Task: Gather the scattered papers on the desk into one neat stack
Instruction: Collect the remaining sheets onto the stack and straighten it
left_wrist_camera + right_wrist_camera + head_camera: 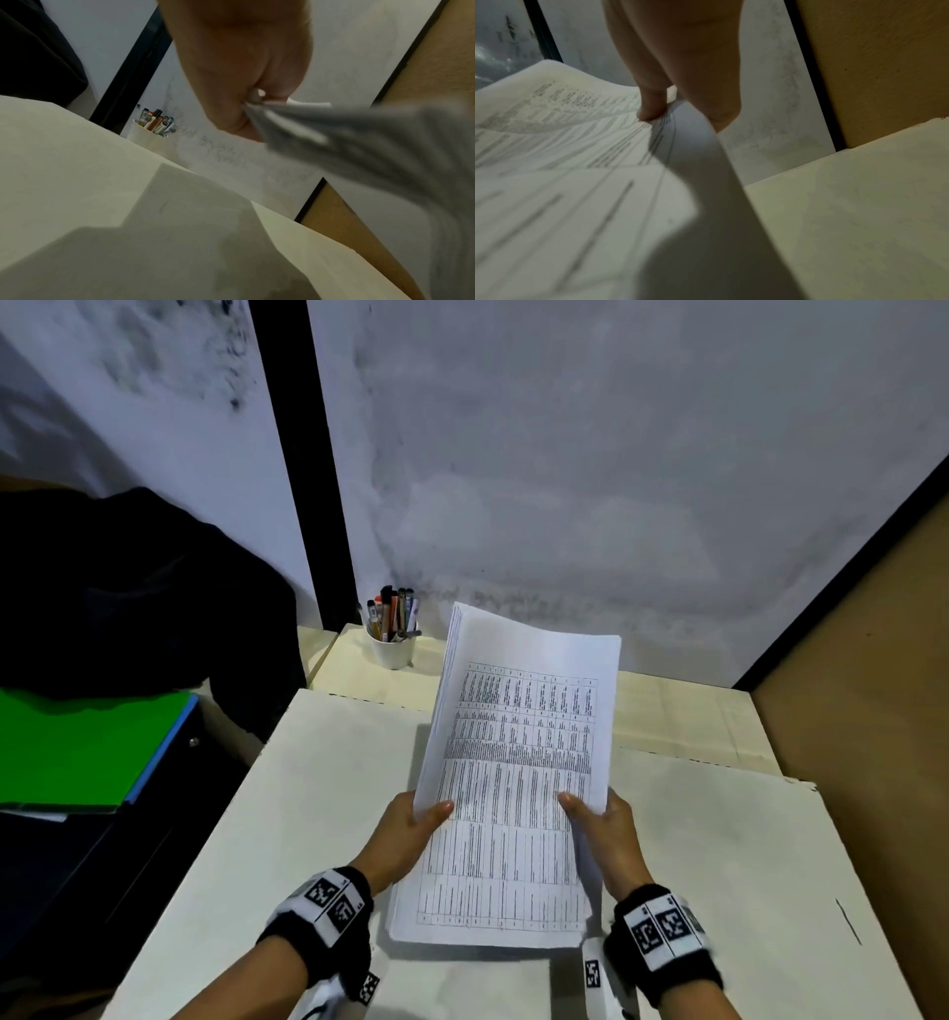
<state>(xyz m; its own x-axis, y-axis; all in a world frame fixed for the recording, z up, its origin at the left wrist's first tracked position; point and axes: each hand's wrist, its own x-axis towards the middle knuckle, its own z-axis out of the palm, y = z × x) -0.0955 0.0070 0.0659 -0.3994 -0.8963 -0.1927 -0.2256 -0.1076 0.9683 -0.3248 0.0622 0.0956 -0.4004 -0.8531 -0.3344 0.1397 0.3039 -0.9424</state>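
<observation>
A stack of white papers point(513, 762) printed with a table is held tilted above the cream desk point(308, 788), its near edge low and its far edge raised. My left hand point(411, 829) grips the stack's left edge, thumb on top. My right hand point(601, 834) grips the right edge the same way. In the left wrist view the left hand point(244, 85) pinches the blurred papers point(359, 142). In the right wrist view the thumb of my right hand point(675, 81) presses on the printed papers point(564, 152), whose right edge curls down.
A white cup of pens point(393, 634) stands at the desk's back left corner. A green folder point(82, 747) and a dark cloth point(128, 593) lie to the left. A brown partition point(873, 685) bounds the right side, a grey wall point(565, 480) the back.
</observation>
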